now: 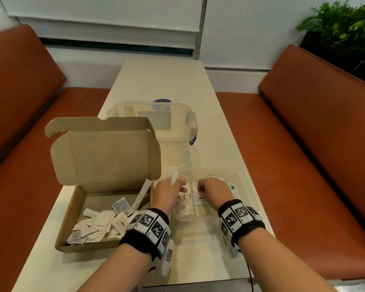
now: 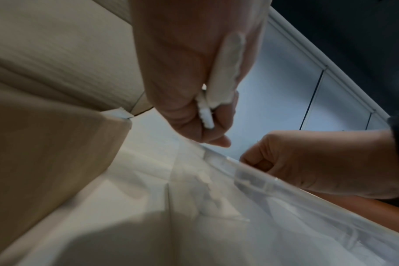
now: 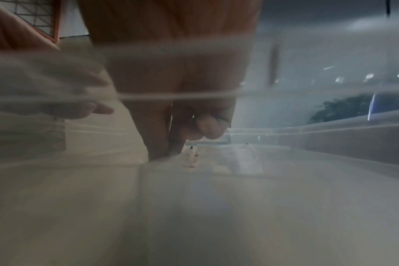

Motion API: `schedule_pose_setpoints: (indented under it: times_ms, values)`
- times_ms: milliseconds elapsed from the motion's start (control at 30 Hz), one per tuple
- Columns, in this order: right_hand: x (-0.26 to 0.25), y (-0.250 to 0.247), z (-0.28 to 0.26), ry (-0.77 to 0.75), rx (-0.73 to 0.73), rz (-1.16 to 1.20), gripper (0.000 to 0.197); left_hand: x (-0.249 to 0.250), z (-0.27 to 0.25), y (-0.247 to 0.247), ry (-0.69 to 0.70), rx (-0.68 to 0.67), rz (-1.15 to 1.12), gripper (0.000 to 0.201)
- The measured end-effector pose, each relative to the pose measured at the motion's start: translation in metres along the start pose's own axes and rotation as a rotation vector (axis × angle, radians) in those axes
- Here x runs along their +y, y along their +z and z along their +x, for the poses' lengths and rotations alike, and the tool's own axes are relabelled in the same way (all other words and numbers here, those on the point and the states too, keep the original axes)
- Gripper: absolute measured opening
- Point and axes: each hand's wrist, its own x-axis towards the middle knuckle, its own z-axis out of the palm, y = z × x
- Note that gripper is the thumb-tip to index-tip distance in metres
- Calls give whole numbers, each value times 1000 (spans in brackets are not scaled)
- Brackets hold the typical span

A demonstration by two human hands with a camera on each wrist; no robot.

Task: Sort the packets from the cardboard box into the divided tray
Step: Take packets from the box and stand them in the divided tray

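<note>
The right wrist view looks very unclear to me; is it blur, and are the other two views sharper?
Right wrist view: hazy, shot through the clear divided tray, the right hand soft and dim. Left wrist view: the left hand and its white packet fairly sharp, the foreground blurred and shadowed. Head view: evenly lit, sharpest, edges bent by the wide lens.
</note>
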Motion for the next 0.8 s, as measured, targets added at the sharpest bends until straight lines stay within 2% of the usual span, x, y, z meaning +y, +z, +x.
schedule_pose_setpoints:
  times_ms: [300, 467, 633, 700, 800]
  values:
    - [6, 11, -8, -5, 58, 23, 8, 1, 0, -1, 2, -4, 11, 21]
    - [6, 13, -7, 3, 58, 17, 16, 1, 2, 1, 2, 3, 15, 22]
    - [5, 13, -7, 15, 65, 17, 13, 2, 0, 2, -22, -18, 13, 25]
    - [4, 9, -7, 18, 78, 35, 12, 7, -1, 4, -66, -45, -47, 30]
    - [-2, -2, -10, 22, 141, 168, 9, 15, -1, 5, -169, -73, -258, 34]
